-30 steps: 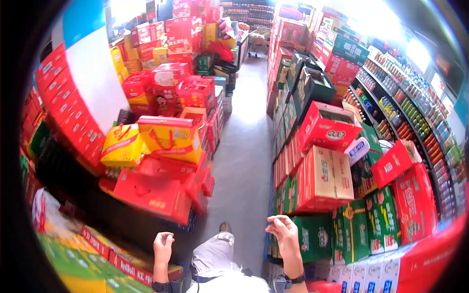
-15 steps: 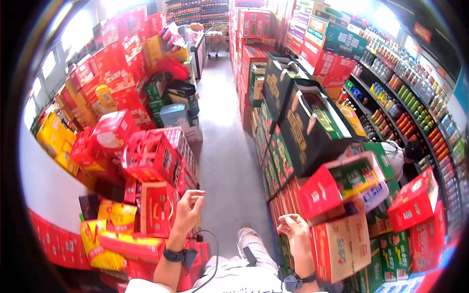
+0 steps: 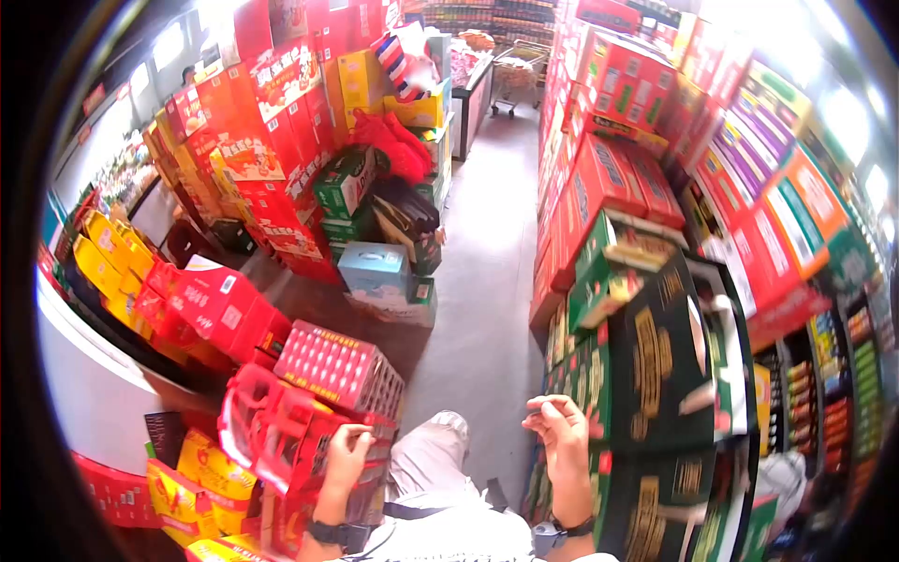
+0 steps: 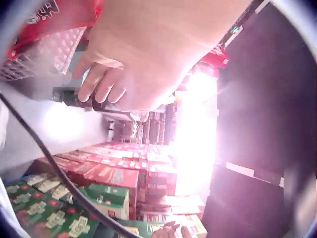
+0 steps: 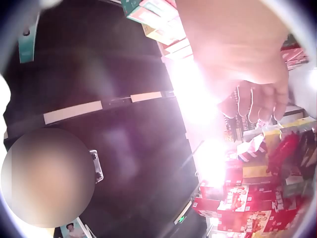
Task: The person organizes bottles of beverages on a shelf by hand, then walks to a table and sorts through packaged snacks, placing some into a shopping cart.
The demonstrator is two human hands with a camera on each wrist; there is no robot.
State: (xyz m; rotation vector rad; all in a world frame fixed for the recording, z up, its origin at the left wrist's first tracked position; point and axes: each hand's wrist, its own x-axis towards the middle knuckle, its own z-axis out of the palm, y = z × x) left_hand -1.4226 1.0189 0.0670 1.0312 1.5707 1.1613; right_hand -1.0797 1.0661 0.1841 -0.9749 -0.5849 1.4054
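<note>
The left hand (image 3: 346, 456) is hovering near the red bag (image 3: 304, 435), relaxed, its fingers loosely bent. The right hand (image 3: 564, 445) is hanging open too, near the black boxes (image 3: 623, 361) (gold lettering is running down their sides). The bag and boxes are flanking the aisle (image 3: 473, 300), and a cart (image 3: 517, 77) is standing at its far end
</note>
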